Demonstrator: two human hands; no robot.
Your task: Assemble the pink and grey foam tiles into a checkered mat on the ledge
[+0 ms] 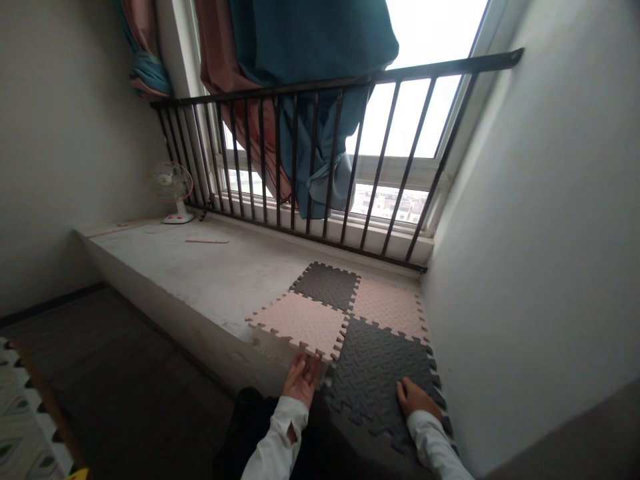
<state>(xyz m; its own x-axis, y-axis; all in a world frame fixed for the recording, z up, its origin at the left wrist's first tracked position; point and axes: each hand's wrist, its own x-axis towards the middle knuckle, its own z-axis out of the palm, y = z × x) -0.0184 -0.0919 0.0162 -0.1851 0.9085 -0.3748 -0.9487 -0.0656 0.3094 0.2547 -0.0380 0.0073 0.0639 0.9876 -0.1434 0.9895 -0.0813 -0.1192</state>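
Note:
Four interlocking foam tiles with toothed edges lie in a checker layout on the ledge. The near pink foam mat tile (305,323) overhangs the ledge's front edge. My left hand (301,381) is palm up at that edge, fingertips bent against its underside and partly hidden. My right hand (419,400) rests with curled fingers on the near dark grey foam mat tile (383,360), by the wall. Behind these are a second dark grey tile (326,285) and a second pink tile (387,307). Seams between the near tiles show gaps.
A black railing (310,167) runs along the window, with teal and pink curtains (310,40) behind it. A small fan (173,190) and a thin strip (207,241) are on the ledge (170,267). A white wall (540,267) bounds the right side.

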